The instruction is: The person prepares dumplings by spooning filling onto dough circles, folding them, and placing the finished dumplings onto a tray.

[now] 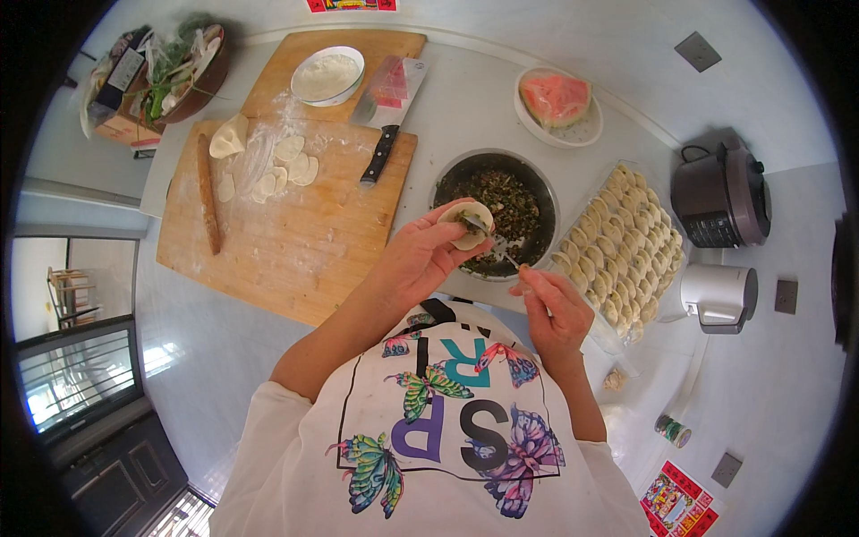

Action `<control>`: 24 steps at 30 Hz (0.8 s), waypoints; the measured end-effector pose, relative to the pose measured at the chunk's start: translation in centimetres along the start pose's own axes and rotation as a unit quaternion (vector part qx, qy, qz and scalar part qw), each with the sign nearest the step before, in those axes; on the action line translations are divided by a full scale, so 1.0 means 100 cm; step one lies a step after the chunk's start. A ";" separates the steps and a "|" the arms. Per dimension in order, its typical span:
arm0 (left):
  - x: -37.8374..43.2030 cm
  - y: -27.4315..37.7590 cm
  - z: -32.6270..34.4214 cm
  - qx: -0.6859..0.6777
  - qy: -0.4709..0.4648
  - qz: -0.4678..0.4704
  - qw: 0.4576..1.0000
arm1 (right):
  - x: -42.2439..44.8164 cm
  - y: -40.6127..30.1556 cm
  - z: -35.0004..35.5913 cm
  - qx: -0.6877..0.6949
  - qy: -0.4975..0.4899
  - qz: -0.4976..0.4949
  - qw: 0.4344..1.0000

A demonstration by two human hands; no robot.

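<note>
My left hand (423, 255) cups a round dumpling wrapper (480, 241) with dark green filling on it. In my right hand (553, 305) is the handle of a metal spoon (511, 260), its bowl end resting on the filling in the wrapper. Both hands are over the near edge of a steel bowl (551, 228) of chopped filling (503, 194). On the floured wooden board (302, 248) to the left lie several flat wrappers (290, 148), a lump of dough (229, 137) and a wooden rolling pin (208, 194).
A cleaver (381, 154) lies across the boards beside a bowl of flour (328, 75). Rows of folded dumplings (621, 235) fill a tray at the right, near a cooker (718, 194) and an electric kettle (718, 295). Behind stands a bowl with wrapped watermelon (556, 101); vegetables (181, 80) are far left.
</note>
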State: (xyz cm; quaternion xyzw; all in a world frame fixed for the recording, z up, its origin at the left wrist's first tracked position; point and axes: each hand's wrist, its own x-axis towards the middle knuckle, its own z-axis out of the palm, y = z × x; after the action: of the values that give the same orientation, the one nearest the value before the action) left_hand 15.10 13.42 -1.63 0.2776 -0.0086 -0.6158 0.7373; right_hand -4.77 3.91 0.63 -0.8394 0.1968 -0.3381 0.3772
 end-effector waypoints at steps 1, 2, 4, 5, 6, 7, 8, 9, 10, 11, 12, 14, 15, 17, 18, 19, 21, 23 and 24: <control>0.000 0.000 -0.001 -0.001 -0.006 0.005 1.000 | 0.001 0.001 0.000 -0.011 0.003 -0.017 1.000; 0.000 0.001 -0.001 -0.002 -0.013 0.011 1.000 | 0.002 0.002 0.000 -0.022 0.006 -0.034 0.999; 0.001 0.001 0.001 -0.001 0.001 0.013 1.000 | 0.002 0.002 0.000 -0.025 -0.005 -0.034 0.999; 0.002 0.000 0.002 0.002 0.014 0.015 1.000 | 0.002 0.002 0.001 -0.028 -0.016 -0.034 0.999; 0.003 0.000 0.002 0.001 0.014 0.016 1.000 | 0.002 0.002 0.001 -0.028 -0.016 -0.034 0.999; 0.004 -0.001 0.000 0.003 0.014 0.017 1.000 | 0.002 0.001 0.001 -0.017 -0.010 -0.019 1.000; 0.005 -0.002 -0.002 0.005 0.014 0.019 1.000 | 0.002 0.000 0.001 -0.007 -0.004 -0.004 1.000; 0.005 -0.002 -0.003 0.005 0.014 0.019 1.000 | 0.002 0.001 0.000 -0.006 -0.004 -0.004 1.000; 0.004 -0.001 -0.004 0.004 0.012 0.021 1.000 | 0.003 0.002 -0.002 0.042 0.016 0.057 0.997; 0.003 -0.001 -0.005 0.004 0.009 0.023 1.000 | 0.004 0.003 -0.004 0.090 0.035 0.117 0.988; 0.002 0.000 -0.007 0.004 0.010 0.021 1.000 | 0.004 0.005 -0.006 0.090 0.036 0.119 0.988; 0.000 0.002 -0.011 -0.003 0.012 0.019 1.000 | 0.008 0.010 -0.009 0.112 0.078 0.201 0.970; 0.000 0.003 -0.013 -0.004 0.013 0.014 1.000 | 0.009 0.016 -0.011 0.110 0.080 0.205 0.969; -0.002 0.007 -0.017 -0.013 0.035 0.008 0.999 | 0.008 0.034 -0.012 0.065 0.024 0.230 0.971; -0.003 0.008 -0.020 -0.014 0.035 0.004 0.999 | 0.005 0.044 -0.010 0.063 0.025 0.234 0.970; -0.005 0.009 -0.021 -0.011 0.045 0.002 0.999 | 0.001 0.055 -0.007 0.039 -0.010 0.223 0.974; -0.009 0.010 -0.027 -0.008 0.058 -0.001 0.998 | 0.000 0.063 -0.004 0.016 -0.048 0.213 0.976; -0.012 0.011 -0.035 0.002 0.051 -0.010 0.999 | 0.002 0.066 0.001 -0.014 -0.092 0.240 0.966; -0.014 0.011 -0.037 0.002 0.053 -0.013 0.999 | 0.003 0.070 0.003 -0.013 -0.093 0.243 0.966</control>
State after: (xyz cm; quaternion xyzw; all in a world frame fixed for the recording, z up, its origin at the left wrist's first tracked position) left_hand 17.11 16.21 -3.81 0.3111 0.0326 -0.6098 0.7282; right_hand -4.91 -0.59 -4.75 -0.7991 0.3633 -0.1544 0.4535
